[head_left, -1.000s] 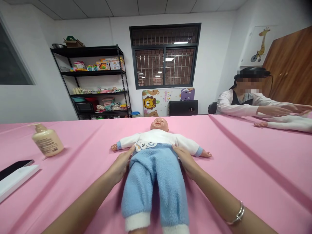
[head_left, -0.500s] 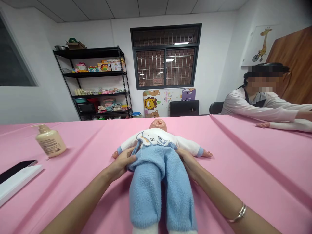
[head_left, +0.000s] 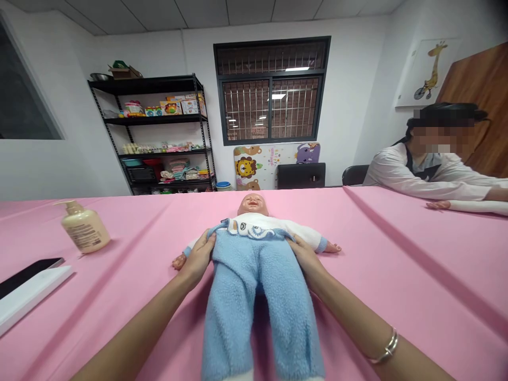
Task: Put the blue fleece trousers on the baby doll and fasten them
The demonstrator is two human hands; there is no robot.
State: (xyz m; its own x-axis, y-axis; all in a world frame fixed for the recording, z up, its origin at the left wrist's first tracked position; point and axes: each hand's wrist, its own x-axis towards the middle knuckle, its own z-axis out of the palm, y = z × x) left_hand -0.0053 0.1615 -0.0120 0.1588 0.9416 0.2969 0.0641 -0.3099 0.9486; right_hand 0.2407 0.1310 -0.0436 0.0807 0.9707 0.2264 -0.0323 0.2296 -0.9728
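Observation:
A baby doll (head_left: pixel 254 204) lies on its back on the pink tablecloth (head_left: pixel 397 275), head away from me. It wears a white top (head_left: pixel 273 226) and fluffy blue trousers (head_left: pixel 257 286). My left hand (head_left: pixel 197 258) grips the trousers' waistband at the doll's right side, fingers curled on the fabric. My right hand (head_left: pixel 305 256) holds the waistband on the other side, a silver bracelet (head_left: pixel 387 346) on its wrist. The waistband sits high, covering most of the top's elephant print.
A beige pump bottle (head_left: pixel 84 228) stands at the left. A dark phone on a white box (head_left: pixel 27 283) lies at the left edge. Another person (head_left: pixel 432 166) sits at the right with a second doll's arm (head_left: pixel 460 206). A black shelf (head_left: pixel 159 132) stands at the wall.
Both hands have pulled the blue trousers' waistband up over the doll's belly, hiding more of the white top. The person at the right has shifted slightly.

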